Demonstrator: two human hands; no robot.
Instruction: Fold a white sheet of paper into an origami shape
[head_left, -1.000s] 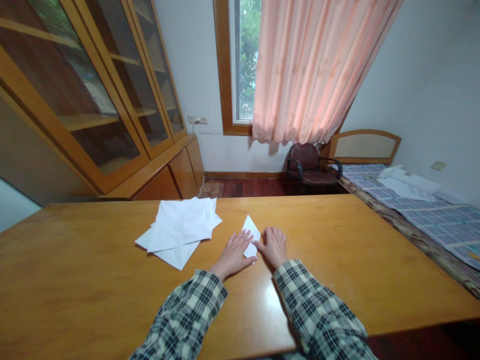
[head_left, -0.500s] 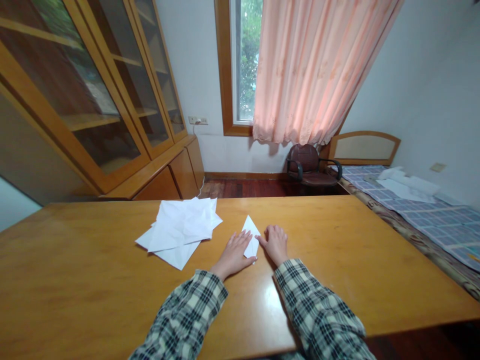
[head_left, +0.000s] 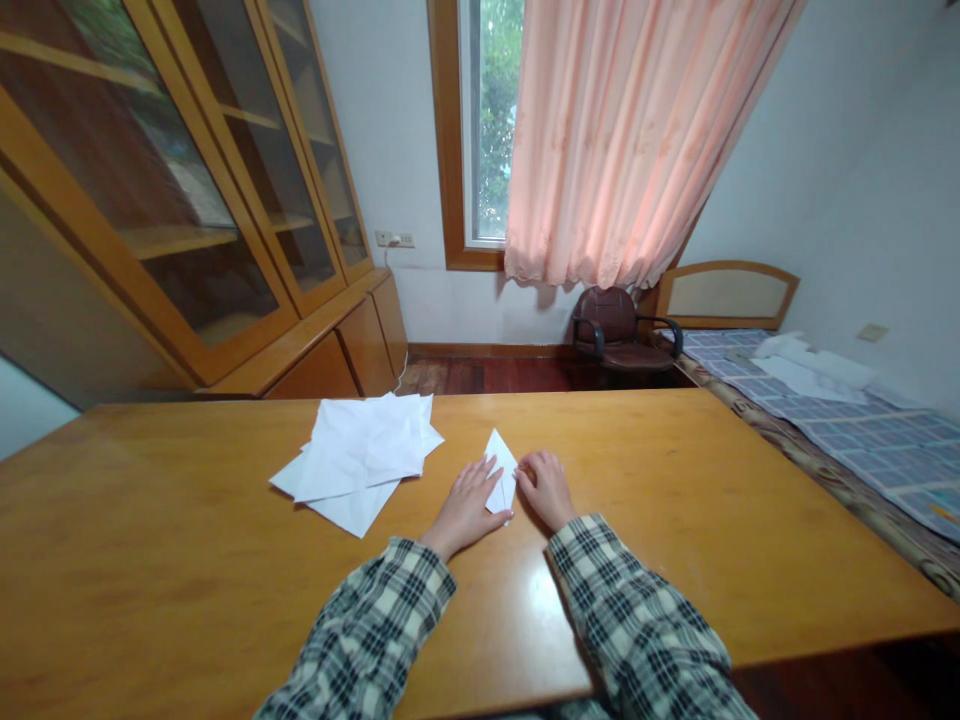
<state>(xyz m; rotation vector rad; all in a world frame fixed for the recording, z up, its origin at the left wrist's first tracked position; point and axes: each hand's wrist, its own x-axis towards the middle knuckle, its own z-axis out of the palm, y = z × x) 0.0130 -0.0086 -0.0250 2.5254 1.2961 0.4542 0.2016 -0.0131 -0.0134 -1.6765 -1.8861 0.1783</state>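
Note:
A small folded white paper (head_left: pixel 505 464), kite-shaped with a point facing away from me, lies on the wooden table. My left hand (head_left: pixel 466 508) rests flat over its left side, fingers spread and thumb at the lower tip. At the paper's right corner, my right hand (head_left: pixel 546 488) has its thumb and index finger pinched together on the edge, the other fingers curled. Part of the paper is hidden beneath my left fingers.
A loose pile of white paper sheets (head_left: pixel 367 450) lies left of my hands on the table (head_left: pixel 187 560). Beyond the table stand a glass-door cabinet (head_left: pixel 300 330), a brown armchair (head_left: pixel 619 335) and, at right, a bed (head_left: pixel 825 400).
My right thumb and fingers have drawn together at the paper's right corner, the hand shifting slightly left. My left hand stays on the paper.

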